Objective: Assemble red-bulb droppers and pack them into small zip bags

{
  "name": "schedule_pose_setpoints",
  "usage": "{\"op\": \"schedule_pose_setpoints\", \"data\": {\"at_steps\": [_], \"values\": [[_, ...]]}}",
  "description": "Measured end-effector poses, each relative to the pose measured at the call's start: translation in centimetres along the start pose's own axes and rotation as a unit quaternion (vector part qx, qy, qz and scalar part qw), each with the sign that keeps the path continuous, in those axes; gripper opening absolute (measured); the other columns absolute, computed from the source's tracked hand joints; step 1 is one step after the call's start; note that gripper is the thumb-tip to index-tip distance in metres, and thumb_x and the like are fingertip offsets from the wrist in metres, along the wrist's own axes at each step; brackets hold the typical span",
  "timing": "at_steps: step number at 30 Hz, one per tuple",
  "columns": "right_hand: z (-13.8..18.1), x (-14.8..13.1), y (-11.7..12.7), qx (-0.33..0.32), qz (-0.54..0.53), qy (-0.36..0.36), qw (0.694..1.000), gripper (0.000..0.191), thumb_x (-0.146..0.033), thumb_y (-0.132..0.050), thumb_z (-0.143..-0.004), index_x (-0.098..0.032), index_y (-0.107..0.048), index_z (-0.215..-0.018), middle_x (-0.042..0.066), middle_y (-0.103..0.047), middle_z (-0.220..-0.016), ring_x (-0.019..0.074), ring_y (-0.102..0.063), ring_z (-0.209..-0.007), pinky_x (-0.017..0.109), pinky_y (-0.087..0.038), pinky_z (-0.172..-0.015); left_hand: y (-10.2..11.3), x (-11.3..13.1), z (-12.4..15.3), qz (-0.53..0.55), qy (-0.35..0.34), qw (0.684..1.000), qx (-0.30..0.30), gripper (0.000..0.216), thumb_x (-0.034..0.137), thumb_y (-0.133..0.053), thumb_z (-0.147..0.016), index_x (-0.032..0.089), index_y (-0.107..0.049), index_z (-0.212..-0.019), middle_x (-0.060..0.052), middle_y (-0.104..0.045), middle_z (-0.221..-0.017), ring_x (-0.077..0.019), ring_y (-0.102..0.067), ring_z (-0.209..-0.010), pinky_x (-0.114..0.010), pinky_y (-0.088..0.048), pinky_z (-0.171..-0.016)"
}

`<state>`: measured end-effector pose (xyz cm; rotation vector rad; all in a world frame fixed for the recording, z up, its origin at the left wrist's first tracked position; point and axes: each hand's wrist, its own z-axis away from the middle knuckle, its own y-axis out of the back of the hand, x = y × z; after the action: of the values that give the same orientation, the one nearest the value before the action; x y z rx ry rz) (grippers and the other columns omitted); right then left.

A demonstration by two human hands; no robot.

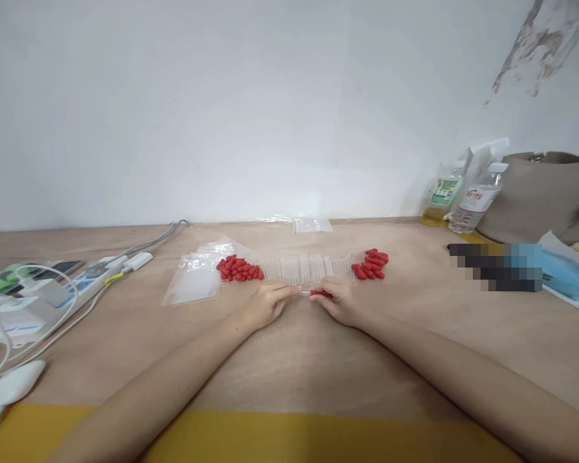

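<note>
My left hand [266,305] and my right hand [340,302] meet at the middle of the wooden table [299,360]. Both are closed in a pinch. The left fingers hold a thin clear tube [303,292], and the right fingers hold a red cap [321,293] at its end. Just behind the hands lies a row of several clear tubes [307,267]. A pile of red caps [238,268] sits to its left. Another red pile [371,264] sits to its right.
Clear plastic bags [193,283] lie left of the piles, one more bag [312,224] by the wall. A power strip with chargers and cables [53,289] fills the left side. Two bottles [463,196], a beige bag [545,193] and blue-white papers [572,273] stand at the right.
</note>
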<state>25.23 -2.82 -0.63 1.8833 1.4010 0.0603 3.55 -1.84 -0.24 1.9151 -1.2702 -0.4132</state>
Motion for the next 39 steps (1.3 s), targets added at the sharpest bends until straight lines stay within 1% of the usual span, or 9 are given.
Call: {"op": "schedule_pose_setpoints", "data": {"at_steps": [4, 8, 12, 17, 19, 21, 25, 31, 39], "values": [[0.1, 0.1, -0.1, -0.01, 0.044, 0.044, 0.998, 0.014, -0.024, -0.048, -0.084, -0.017, -0.06, -0.083, 0.004, -0.06, -0.069, 0.0133, -0.054, -0.065, 0.025, -0.044, -0.06, 0.1, 0.0, 0.0, 0.002, -0.01, 1.0, -0.026, 0.026, 0.012, -0.042, -0.086, 0.015, -0.06, -0.104, -0.007, -0.066, -0.091, -0.0144, -0.062, -0.08, -0.025, -0.05, -0.069], [0.1, 0.6, -0.4, -0.009, 0.065, 0.065, 0.996, 0.015, -0.024, -0.048, -0.084, -0.016, -0.061, -0.086, 0.006, -0.061, -0.072, 0.0142, -0.054, -0.067, 0.026, -0.044, -0.061, 0.0, 0.0, -0.1, -0.021, -0.011, 0.999, -0.031, 0.026, 0.014, -0.041, -0.086, 0.017, -0.061, -0.102, -0.006, -0.066, -0.09, -0.0144, -0.062, -0.079, -0.025, -0.05, -0.068], [-0.3, 0.6, -0.3, -0.01, 0.062, 0.034, 0.997, 0.015, -0.025, -0.048, -0.084, -0.016, -0.06, -0.084, 0.005, -0.061, -0.071, 0.0146, -0.054, -0.067, 0.026, -0.044, -0.061, -0.4, 0.1, -0.4, -0.038, 0.006, 0.999, -0.016, 0.023, 0.017, -0.041, -0.087, 0.016, -0.061, -0.101, -0.006, -0.065, -0.088, -0.0145, -0.061, -0.077, -0.025, -0.05, -0.067], [-0.7, 0.7, 0.5, 0.014, 0.081, -0.015, 0.997, 0.014, -0.027, -0.05, -0.084, -0.018, -0.061, -0.082, 0.004, -0.063, -0.074, 0.0154, -0.055, -0.071, 0.03, -0.04, -0.068, -0.7, -0.4, -0.6, -0.055, 0.035, 0.996, 0.052, 0.021, 0.022, -0.046, -0.087, 0.015, -0.059, -0.101, -0.007, -0.065, -0.088, -0.0152, -0.06, -0.078, -0.026, -0.049, -0.069], [-0.6, 0.9, 0.8, 0.011, 0.107, -0.016, 0.994, 0.014, -0.028, -0.052, -0.083, -0.019, -0.062, -0.082, 0.005, -0.064, -0.076, 0.0162, -0.055, -0.074, 0.032, -0.039, -0.07, -0.8, -0.6, -0.5, -0.074, 0.032, 0.995, 0.055, 0.02, 0.025, -0.048, -0.086, 0.014, -0.061, -0.097, -0.007, -0.065, -0.084, -0.015, -0.06, -0.074, -0.026, -0.049, -0.067], [-0.5, 1.2, 0.9, 0.0, 0.126, -0.008, 0.992, 0.014, -0.029, -0.053, -0.082, -0.019, -0.063, -0.082, 0.005, -0.064, -0.076, 0.0169, -0.055, -0.075, 0.032, -0.038, -0.07, -0.8, -0.8, -0.4, -0.088, 0.024, 0.995, 0.04, 0.02, 0.026, -0.047, -0.086, 0.015, -0.062, -0.093, -0.006, -0.065, -0.078, -0.0143, -0.059, -0.069, -0.026, -0.049, -0.064], [-0.2, 1.3, 0.7, -0.019, 0.1, 0.009, 0.995, 0.014, -0.027, -0.051, -0.083, -0.018, -0.062, -0.083, 0.006, -0.062, -0.076, 0.0161, -0.054, -0.074, 0.03, -0.041, -0.069, -0.7, -0.7, -0.2, -0.087, 0.022, 0.995, 0.033, 0.02, 0.026, -0.047, -0.087, 0.015, -0.063, -0.091, -0.005, -0.064, -0.076, -0.0139, -0.059, -0.068, -0.025, -0.048, -0.063], [-0.2, 1.1, 0.4, -0.037, 0.063, 0.004, 0.997, 0.014, -0.026, -0.05, -0.083, -0.018, -0.061, -0.083, 0.006, -0.06, -0.075, 0.0154, -0.054, -0.07, 0.028, -0.044, -0.065, -0.5, -0.4, -0.2, -0.076, 0.009, 0.997, 0.033, 0.018, 0.025, -0.048, -0.086, 0.015, -0.063, -0.089, -0.004, -0.065, -0.074, -0.0135, -0.058, -0.066, -0.024, -0.047, -0.061], [-0.2, 1.2, 0.1, -0.048, 0.058, 0.018, 0.997, 0.015, -0.026, -0.05, -0.083, -0.017, -0.062, -0.084, 0.006, -0.06, -0.073, 0.0154, -0.054, -0.07, 0.028, -0.044, -0.065, -0.9, -0.5, -0.2, -0.071, 0.005, 0.997, 0.024, 0.018, 0.025, -0.048, -0.086, 0.015, -0.063, -0.09, -0.005, -0.064, -0.075, -0.0137, -0.058, -0.067, -0.024, -0.047, -0.061]]}}
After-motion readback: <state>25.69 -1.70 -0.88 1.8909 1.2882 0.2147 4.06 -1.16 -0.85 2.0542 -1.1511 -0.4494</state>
